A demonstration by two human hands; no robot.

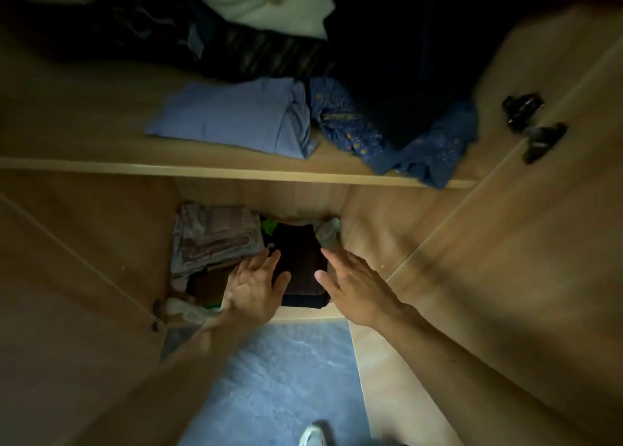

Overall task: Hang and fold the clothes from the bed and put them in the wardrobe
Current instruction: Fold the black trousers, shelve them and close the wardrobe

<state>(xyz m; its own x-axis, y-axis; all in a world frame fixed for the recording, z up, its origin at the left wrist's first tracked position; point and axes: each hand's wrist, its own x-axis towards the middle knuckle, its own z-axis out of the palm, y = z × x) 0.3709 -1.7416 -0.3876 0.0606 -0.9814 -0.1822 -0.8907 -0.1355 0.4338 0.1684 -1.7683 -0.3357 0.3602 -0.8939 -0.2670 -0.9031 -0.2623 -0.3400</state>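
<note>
Dark folded garment (301, 270) — soft, rectangular — between left hand (251, 289) and right hand (354, 292), both spread flat.

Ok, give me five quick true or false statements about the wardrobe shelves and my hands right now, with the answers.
1. The left hand and right hand flank the dark folded garment on the lower shelf. True.
2. The left hand grips a hanger. False: its fingers are straight and hold nothing.
3. The light blue folded garment lies on the lower shelf. False: it lies on the upper shelf.
4. The dark blue patterned garment droops over the upper shelf's front edge. True.
5. The pile of striped cloths sits right of the dark folded garment. False: it sits left of it.
</note>
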